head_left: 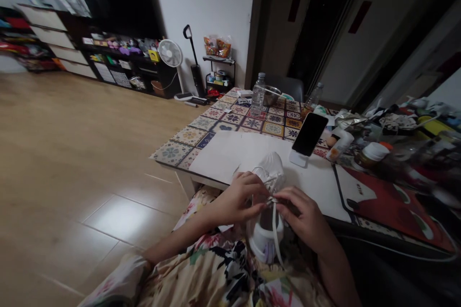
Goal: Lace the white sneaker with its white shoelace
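A white sneaker (pixel 265 237) rests between my lap and the table's near edge, its toe pointing away from me and its heel towards me. White laces run across its upper, and one long shoelace (pixel 275 228) hangs down over the shoe's opening to the heel. On the left of the laces, my left hand (pixel 247 196) has thumb and fingers pinched at the lace near the tongue. From the right, my right hand (pixel 297 208) pinches the lace at the same spot. The fingertips of both hands nearly meet there, and they partly hide the lacing.
A white sheet (pixel 230 153) covers the near part of the patterned table. On it a phone (pixel 310 133) leans on a white stand. A red case (pixel 396 201), a jar (pixel 372 155) and clutter lie at the right. Plastic bottles (pixel 258 95) stand farther back.
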A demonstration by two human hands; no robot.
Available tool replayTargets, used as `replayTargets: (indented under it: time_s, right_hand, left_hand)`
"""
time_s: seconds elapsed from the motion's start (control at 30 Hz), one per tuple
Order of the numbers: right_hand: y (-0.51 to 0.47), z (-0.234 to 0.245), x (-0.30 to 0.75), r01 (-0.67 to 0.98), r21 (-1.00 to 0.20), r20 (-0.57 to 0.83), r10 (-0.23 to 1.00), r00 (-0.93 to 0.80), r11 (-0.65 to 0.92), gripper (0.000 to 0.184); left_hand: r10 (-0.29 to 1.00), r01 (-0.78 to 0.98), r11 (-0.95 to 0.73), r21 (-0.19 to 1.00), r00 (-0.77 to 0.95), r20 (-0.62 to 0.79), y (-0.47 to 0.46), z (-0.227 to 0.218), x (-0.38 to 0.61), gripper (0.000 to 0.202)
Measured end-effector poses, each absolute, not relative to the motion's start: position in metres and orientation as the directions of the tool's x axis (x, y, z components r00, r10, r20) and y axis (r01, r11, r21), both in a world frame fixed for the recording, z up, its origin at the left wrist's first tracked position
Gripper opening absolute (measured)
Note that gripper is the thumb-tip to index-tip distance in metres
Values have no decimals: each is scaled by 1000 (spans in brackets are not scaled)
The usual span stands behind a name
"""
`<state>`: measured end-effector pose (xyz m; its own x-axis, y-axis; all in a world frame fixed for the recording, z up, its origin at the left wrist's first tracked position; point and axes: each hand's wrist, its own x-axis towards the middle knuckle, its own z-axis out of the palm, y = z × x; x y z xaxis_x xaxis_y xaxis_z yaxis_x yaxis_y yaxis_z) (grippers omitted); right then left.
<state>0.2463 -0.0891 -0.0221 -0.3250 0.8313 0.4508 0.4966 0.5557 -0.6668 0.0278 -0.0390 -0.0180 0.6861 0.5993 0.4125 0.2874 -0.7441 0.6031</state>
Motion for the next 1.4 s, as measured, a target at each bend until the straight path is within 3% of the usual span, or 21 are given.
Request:
replayTargets:
  time_s: [0.13,0.23,0.37,0.47,0.6,0.7,0.8,0.87,0.93,1.0,1.07,1.17,1.3,1.4]
  right_hand:
    - [-86,-28,240,514,-602,490,791,-367,611,10]
    - [-86,-29,242,456,-637,490,783,-384,622,11]
    - [-82,-31,253,253,-750,491,770,-406,612,26]
    - [-83,-30,260,40,-786,561,738,-374,617,32]
    - [-90,-22,260,-259,-735,666,739,-100,627,26]
    - [-93,-21,256,-343,-710,593,785,181,616,21]
    - [-95,-28,250,-176,-744,538,734,415,645,16]
    - [-98,-32,246,71,-746,627,664,408,662,11]
    - [-101,-33,242,321,-650,754,637,162,688,6]
    - [-105,-29,239,467,-474,784,599,-162,747,9]
    - [-107,-25,235,524,-325,764,545,-345,787,15]
    - [-108,-20,232,578,-238,752,524,-400,781,15]
    - [-106,-21,228,584,-260,759,537,-368,769,16]
    - [-105,-24,225,530,-371,764,575,-292,763,20]
  left_hand:
    - [579,134,-689,712,692,430,-40,-22,31,33]
    - [582,-27,-579,815,687,436,-39,-25,31,35]
    - [635,-261,-363,894,633,443,-37,-29,27,37]
    - [669,-463,-227,857,565,483,-35,-32,24,35]
    - [715,-707,-187,682,378,588,-33,-32,18,32]
    - [678,-691,-187,699,424,601,-38,-25,12,27]
    - [617,-450,-232,863,617,488,-48,-15,11,15]
    - [619,-296,-233,926,690,376,-56,-11,18,14]
    - [688,-277,-114,954,670,277,-61,-11,28,34]
    - [741,-304,-27,952,634,223,-63,-14,37,38]
    - [775,-312,-62,948,583,243,-63,-18,43,32]
    - [793,-266,-215,940,514,327,-60,-21,44,30]
    - [773,-223,-287,932,521,362,-60,-24,42,30]
    - [756,-216,-260,941,561,337,-64,-25,44,34]
